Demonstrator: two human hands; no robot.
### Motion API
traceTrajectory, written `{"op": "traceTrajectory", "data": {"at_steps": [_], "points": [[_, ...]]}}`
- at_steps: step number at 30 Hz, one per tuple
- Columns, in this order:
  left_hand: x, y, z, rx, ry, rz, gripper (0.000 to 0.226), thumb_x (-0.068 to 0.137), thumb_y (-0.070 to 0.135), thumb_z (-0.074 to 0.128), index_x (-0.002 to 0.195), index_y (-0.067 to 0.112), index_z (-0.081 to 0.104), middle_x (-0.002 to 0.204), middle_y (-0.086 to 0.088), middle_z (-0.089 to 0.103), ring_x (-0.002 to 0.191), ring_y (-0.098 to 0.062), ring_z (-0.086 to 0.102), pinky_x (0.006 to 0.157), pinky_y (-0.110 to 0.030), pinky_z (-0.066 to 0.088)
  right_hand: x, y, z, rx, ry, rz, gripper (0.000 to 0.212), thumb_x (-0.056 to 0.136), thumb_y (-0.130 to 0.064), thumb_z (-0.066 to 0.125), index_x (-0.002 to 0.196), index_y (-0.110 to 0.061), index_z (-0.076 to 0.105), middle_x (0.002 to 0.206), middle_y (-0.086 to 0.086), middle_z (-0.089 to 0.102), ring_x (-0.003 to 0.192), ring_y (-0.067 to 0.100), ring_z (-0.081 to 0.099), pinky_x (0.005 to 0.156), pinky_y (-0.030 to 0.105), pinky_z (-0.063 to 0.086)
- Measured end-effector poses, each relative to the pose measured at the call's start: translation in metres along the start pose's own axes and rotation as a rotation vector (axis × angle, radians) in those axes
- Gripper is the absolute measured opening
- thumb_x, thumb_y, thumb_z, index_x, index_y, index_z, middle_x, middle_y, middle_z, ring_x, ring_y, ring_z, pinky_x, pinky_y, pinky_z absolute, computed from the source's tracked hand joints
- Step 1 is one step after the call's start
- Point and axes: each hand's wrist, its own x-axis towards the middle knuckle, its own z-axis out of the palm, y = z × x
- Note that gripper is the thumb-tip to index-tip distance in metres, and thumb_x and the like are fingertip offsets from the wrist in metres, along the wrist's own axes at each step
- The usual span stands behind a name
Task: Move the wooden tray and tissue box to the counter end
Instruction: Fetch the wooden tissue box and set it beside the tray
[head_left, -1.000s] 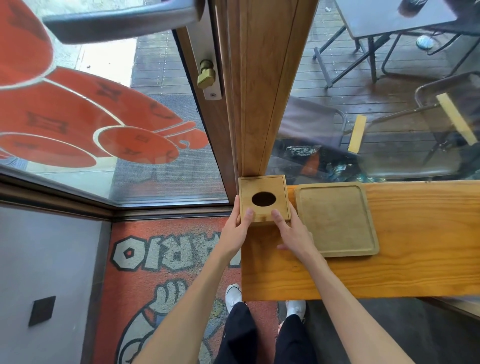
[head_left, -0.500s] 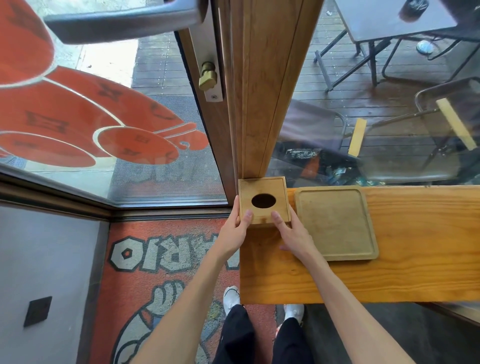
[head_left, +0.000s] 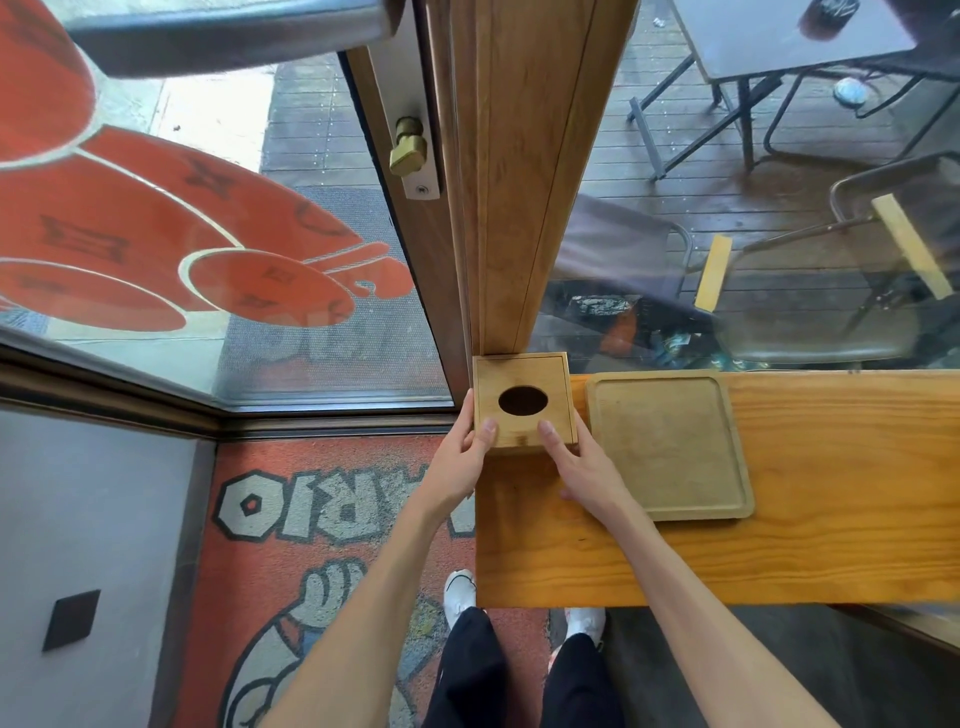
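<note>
Change: box (head_left: 524, 400) barely shifted since a second ago, still gripped at the counter's left end.
Box: wooden, oval hole on top, at the far left corner of the counter (head_left: 779, 561), against the post (head_left: 524, 171).
Tray (head_left: 670, 444): flat on the counter, just right of the box.
Left hand (head_left: 457, 462): thumb on the lid, fingers wrapped around the box's left side.
Right hand (head_left: 582, 467): thumb on the lid, fingers hidden at the box's right side, by the tray.
</note>
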Motion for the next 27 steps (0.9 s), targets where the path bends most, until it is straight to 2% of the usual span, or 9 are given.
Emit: {"op": "traceTrajectory", "data": {"at_steps": [4, 11, 14, 16, 18, 20, 23, 25, 27], "points": [[-0.002, 0.004, 0.002, 0.036, -0.04, 0.01, 0.073, 0.102, 0.054, 0.037, 0.16, 0.037, -0.003, 0.164, 0.015, 0.023, 0.148, -0.007, 0.026, 0.121, -0.031, 0.021, 0.001, -0.001, -0.003, -0.042, -0.001, 0.014, 0.109, 0.061, -0.102, 0.035, 0.155, -0.052, 0.013, 0.16, -0.002, 0.041, 0.141, 0.033, 0.045, 0.102, 0.059, 0.05], [-0.004, 0.01, 0.014, -0.097, -0.001, -0.109, 0.075, 0.103, 0.052, 0.035, 0.158, 0.036, -0.013, 0.163, 0.015, 0.018, 0.15, -0.01, 0.021, 0.124, -0.038, 0.015, 0.007, 0.003, -0.009, -0.03, -0.049, 0.048, 0.119, 0.057, -0.104, 0.039, 0.158, -0.045, 0.013, 0.162, 0.0, 0.038, 0.143, 0.032, 0.042, 0.106, 0.058, 0.048], [-0.009, 0.01, 0.032, -0.088, 0.228, -0.124, 0.084, 0.1, 0.057, 0.042, 0.158, 0.036, -0.015, 0.169, 0.008, 0.0, 0.156, -0.017, 0.003, 0.126, -0.045, 0.008, -0.003, -0.001, -0.025, 0.125, -0.103, 0.016, 0.114, 0.069, -0.09, 0.05, 0.16, -0.038, 0.005, 0.166, 0.0, 0.027, 0.146, 0.03, 0.038, 0.098, 0.047, 0.054], [-0.019, 0.016, 0.05, -0.05, 0.483, -0.048, 0.082, 0.1, 0.049, 0.047, 0.16, 0.033, -0.006, 0.17, 0.007, -0.006, 0.155, -0.013, -0.001, 0.125, -0.043, 0.009, -0.012, 0.007, -0.045, 0.122, -0.029, -0.061, 0.103, 0.076, -0.083, 0.049, 0.16, -0.033, 0.016, 0.16, -0.001, 0.038, 0.141, 0.027, 0.046, 0.091, 0.044, 0.058], [-0.036, 0.026, 0.077, -0.004, 0.723, 0.036, 0.063, 0.103, 0.037, 0.047, 0.158, 0.028, 0.016, 0.161, 0.011, 0.022, 0.146, -0.005, 0.02, 0.117, -0.034, 0.025, -0.021, 0.026, -0.075, 0.122, 0.108, -0.114, 0.089, 0.083, -0.076, 0.05, 0.154, -0.025, 0.036, 0.145, 0.001, 0.056, 0.128, 0.024, 0.058, 0.096, 0.048, 0.056], [-0.051, 0.031, 0.104, 0.06, 0.877, 0.07, 0.032, 0.103, 0.027, 0.046, 0.135, 0.021, 0.043, 0.132, 0.01, 0.046, 0.121, -0.009, 0.047, 0.098, -0.032, 0.042, -0.028, 0.046, -0.108, 0.143, 0.281, -0.102, 0.063, 0.093, -0.057, 0.055, 0.142, -0.017, 0.054, 0.13, 0.004, 0.066, 0.115, 0.021, 0.063, 0.094, 0.039, 0.054], [-0.057, 0.026, 0.149, -0.003, 0.732, -0.177, 0.007, 0.101, 0.017, 0.048, 0.106, 0.015, 0.053, 0.108, -0.003, 0.059, 0.096, -0.021, 0.059, 0.077, -0.031, 0.047, -0.028, 0.076, -0.165, 0.113, 0.448, 0.013, 0.046, 0.099, -0.04, 0.057, 0.135, -0.012, 0.059, 0.122, 0.009, 0.068, 0.107, 0.021, 0.061, 0.086, 0.035, 0.048], [-0.052, 0.014, 0.176, -0.033, 0.543, -0.365, 0.014, 0.103, 0.02, 0.048, 0.114, 0.013, 0.053, 0.112, -0.004, 0.061, 0.091, -0.016, 0.057, 0.076, -0.027, 0.043, -0.019, 0.092, -0.191, 0.07, 0.437, 0.087, 0.051, 0.099, -0.041, 0.057, 0.142, -0.014, 0.053, 0.125, 0.013, 0.066, 0.108, 0.025, 0.059, 0.091, 0.042, 0.049], [-0.043, 0.005, 0.193, -0.001, 0.449, -0.407, 0.034, 0.104, 0.023, 0.047, 0.134, 0.009, 0.048, 0.121, -0.005, 0.057, 0.096, -0.013, 0.057, 0.083, -0.028, 0.044, -0.009, 0.102, -0.203, 0.032, 0.367, 0.135, 0.057, 0.099, -0.043, 0.056, 0.148, -0.017, 0.046, 0.13, 0.013, 0.062, 0.116, 0.03, 0.058, 0.096, 0.045, 0.048]]}}
